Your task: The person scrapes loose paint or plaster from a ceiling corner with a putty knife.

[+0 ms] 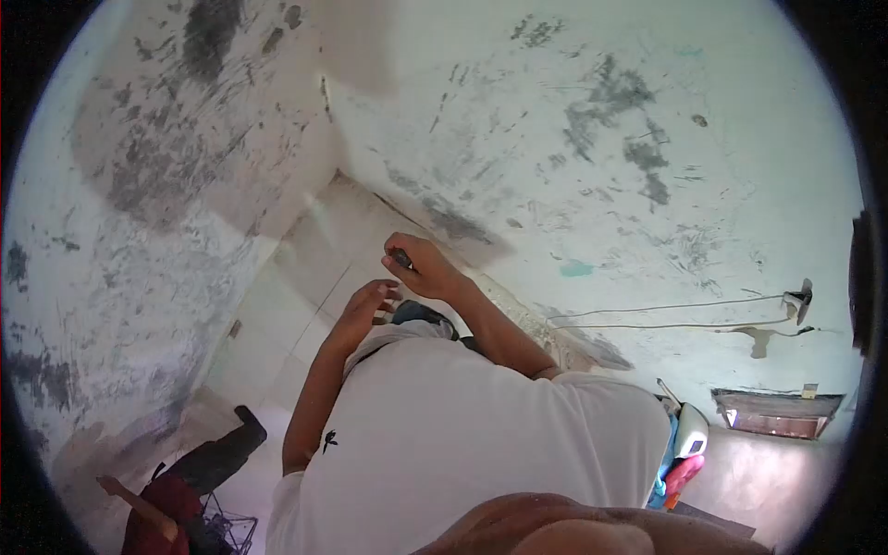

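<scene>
My right hand [425,266] is closed around a small dark object [400,257], above the tiled floor near the corner of the room. What the object is, I cannot make out. Just below and to its left is my left hand [363,313], its fingers loosely bent and apart, with nothing visible between them. The two hands are close but not touching. Beneath them, the front of my white shirt [462,425] and some dark clothing [421,314] show.
Two stained walls [601,185] meet beyond my hands. Cords [666,308] run along the right wall. At the lower left, a person in red and dark clothing [217,458] is beside a thin wire frame [231,527]. Colourful items [683,462] stand at the lower right.
</scene>
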Available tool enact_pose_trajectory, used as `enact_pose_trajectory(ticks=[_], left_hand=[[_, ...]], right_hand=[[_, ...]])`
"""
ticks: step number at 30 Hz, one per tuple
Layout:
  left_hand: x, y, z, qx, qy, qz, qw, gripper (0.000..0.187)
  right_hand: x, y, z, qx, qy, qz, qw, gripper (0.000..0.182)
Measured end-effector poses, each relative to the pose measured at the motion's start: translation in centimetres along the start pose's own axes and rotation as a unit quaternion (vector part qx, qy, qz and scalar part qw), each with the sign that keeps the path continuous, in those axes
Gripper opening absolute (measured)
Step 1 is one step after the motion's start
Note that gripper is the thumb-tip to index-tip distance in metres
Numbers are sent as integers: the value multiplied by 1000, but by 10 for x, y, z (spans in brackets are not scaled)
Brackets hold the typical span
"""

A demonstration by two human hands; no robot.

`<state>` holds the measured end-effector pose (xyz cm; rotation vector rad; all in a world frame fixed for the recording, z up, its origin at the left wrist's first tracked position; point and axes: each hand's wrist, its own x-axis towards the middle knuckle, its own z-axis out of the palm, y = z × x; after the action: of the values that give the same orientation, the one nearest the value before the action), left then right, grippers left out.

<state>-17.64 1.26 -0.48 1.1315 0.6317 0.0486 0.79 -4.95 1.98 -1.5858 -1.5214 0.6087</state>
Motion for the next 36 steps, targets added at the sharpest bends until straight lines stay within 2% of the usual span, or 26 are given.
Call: enact_pose_trajectory(ticks=[1,3,4,5,6,7,9,10,11,13,14,15,16,18,20,22,24,26,28,31,33,36], left_hand=[[-3,-2,0,1,6,-1,1000,44],[-8,-7,-2,-128,24,-26,991,59],[-11,-8,-7,-129,29,-28,991,59],[-13,-8,-12,-274,-8,-9,962,56],[-14,-9,-17,-413,-45,11,910,52],[-16,-10,-20,-413,-40,10,910,52],[-17,-18,-27,-422,-54,117,898,47],[-17,-25,-29,-420,-50,114,899,47],[-17,-34,-31,-228,16,176,957,44],[-12,-50,-36,-22,77,230,970,42],[-12,-58,-38,-244,-17,175,954,40],[-11,-62,-40,-450,-110,108,879,38],[-16,-47,-33,-447,-113,105,881,38],[-26,-20,-15,-400,0,11,917,38],[-27,-14,-15,-346,-6,2,938,38],[-25,-11,-14,-295,-14,-4,955,38],[-23,-10,-15,-223,-3,35,974,39],[-20,-11,-14,-195,20,36,980,41],[-16,-10,-11,-167,45,37,984,43],[-7,-6,-8,-146,68,37,986,38],[2,-6,-6,-128,80,48,987,29],[17,0,0,-124,105,59,985,27]], right_hand=[[2,-10,4,11,-9,-22,1000,16],[6,-24,15,51,0,-55,997,15],[7,-31,21,86,10,-83,993,15],[10,-37,27,91,7,-83,992,15],[15,-42,31,72,-8,-156,985,16],[18,-48,36,53,-21,-227,972,17],[24,-62,43,34,-19,-264,964,17],[24,-66,46,9,-17,-298,954,18],[23,-67,51,13,-15,-297,955,18],[20,-65,58,45,-32,-296,954,19],[17,-63,60,45,-29,-295,954,19],[15,-59,60,58,-31,-278,958,18],[12,-55,60,71,-33,-261,962,17],[9,-42,54,73,-3,-237,969,16],[5,-26,44,75,26,-211,974,15],[-1,-8,28,97,153,-82,980,15],[1,15,14,120,308,-95,939,23],[10,16,-16,206,373,-128,896,35],[18,28,-51,277,372,-197,864,46],[31,26,-90,311,388,-217,840,53],[48,35,-112,282,387,-242,844,54],[75,50,-145,220,389,-279,850,55]])
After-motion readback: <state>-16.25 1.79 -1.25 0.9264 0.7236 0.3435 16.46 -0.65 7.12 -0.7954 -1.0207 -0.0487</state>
